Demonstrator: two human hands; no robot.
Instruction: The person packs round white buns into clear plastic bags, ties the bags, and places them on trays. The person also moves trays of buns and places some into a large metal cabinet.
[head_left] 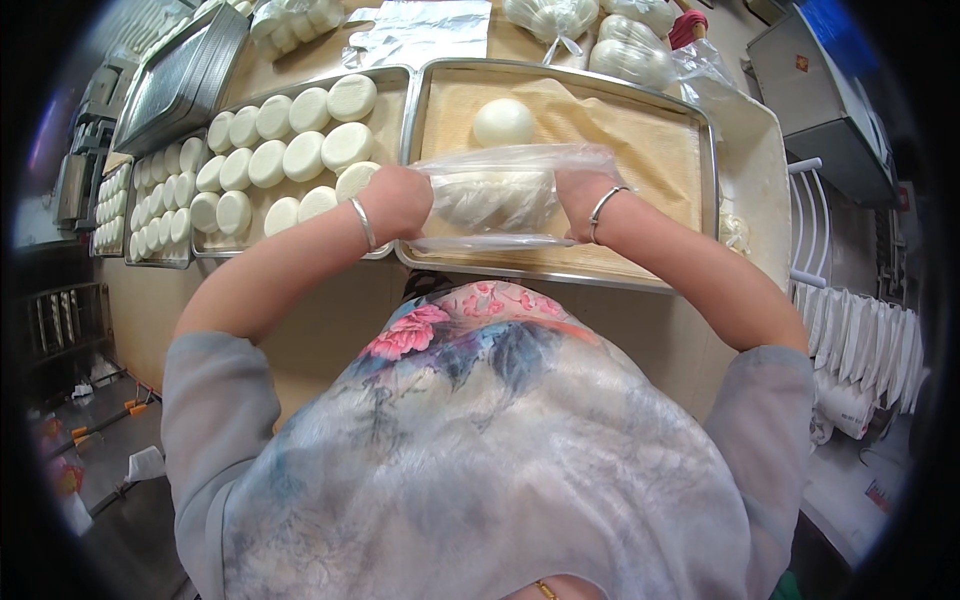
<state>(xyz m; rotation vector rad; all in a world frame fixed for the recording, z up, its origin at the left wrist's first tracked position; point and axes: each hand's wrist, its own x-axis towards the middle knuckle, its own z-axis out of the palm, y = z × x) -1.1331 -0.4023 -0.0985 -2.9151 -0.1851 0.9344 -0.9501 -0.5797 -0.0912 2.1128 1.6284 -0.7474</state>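
A clear plastic bag (495, 200) with white buns inside it lies stretched sideways over the near part of a metal tray (690, 112). My left hand (402, 202) is closed on the bag's left end, and my right hand (588, 205) grips its right end. Folds of plastic blur how the buns lie, and most of my fingers are hidden. Just beyond the bag, a single round white bun (504, 123) rests on the tray's tan cloth liner (640, 150).
Left of it stands another tray (392, 100) with rows of flat round white buns (267, 163). Stacked metal trays (185, 75) rise at the far left. Flat plastic bags (430, 32) and tied bags of buns (632, 52) lie at the back. A white rack (808, 222) is at the right.
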